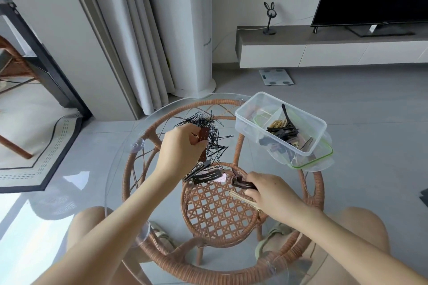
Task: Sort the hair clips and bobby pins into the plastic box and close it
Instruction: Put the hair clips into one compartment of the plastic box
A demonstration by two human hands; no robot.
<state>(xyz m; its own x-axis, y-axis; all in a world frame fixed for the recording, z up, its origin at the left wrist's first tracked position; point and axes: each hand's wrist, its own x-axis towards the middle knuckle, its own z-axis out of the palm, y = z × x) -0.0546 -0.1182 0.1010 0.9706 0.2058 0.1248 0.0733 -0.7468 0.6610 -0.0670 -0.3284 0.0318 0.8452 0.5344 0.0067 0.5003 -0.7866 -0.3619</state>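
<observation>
A clear plastic box (243,120) with dividers stands open at the right of the glass table, holding several dark, tan and pink clips. Its green-rimmed lid (324,157) lies under it. A heap of black bobby pins (215,143) spreads over the table's middle. My left hand (183,148) pinches a brown snap clip (204,134) above that heap. Black and pink snap clips (208,177) lie nearer to me. My right hand (273,192) grips dark brown clips (242,183), with a tan clip (240,198) under its fingers.
The round glass top (120,169) sits on a rattan frame with a woven lower shelf (220,210). My knees are just below the table's near edge. A rug and chair stand at left, a TV cabinet at the back right.
</observation>
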